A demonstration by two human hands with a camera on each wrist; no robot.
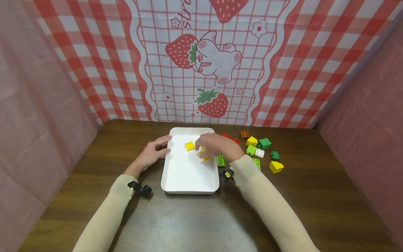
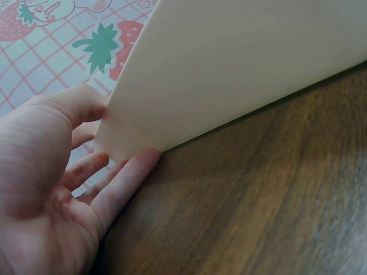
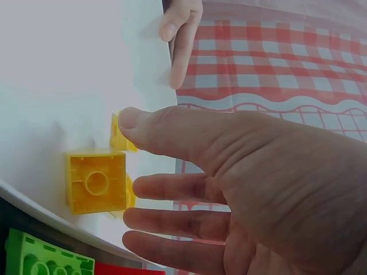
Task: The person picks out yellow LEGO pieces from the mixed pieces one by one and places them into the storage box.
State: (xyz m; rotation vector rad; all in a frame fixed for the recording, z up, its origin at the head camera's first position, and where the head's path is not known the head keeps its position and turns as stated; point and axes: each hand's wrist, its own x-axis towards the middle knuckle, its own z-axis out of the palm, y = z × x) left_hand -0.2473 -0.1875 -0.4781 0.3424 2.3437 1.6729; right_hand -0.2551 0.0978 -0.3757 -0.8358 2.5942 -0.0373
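A shallow white tray lies on the table. My left hand touches its left side, with thumb and fingertips against the wall and rim. Over the tray's right half is my right hand, thumb and fingers spread apart in the right wrist view. Just beyond those fingertips sits a yellow toy brick, hollow side showing. Another yellow piece shows by the thumb tip, partly hidden. A flat yellow brick lies in the tray, left of the right hand.
Right of the tray are loose bricks: a green plate, a red piece, an orange brick, a white brick, a yellow brick and several others. A checkered cloth hangs behind the table.
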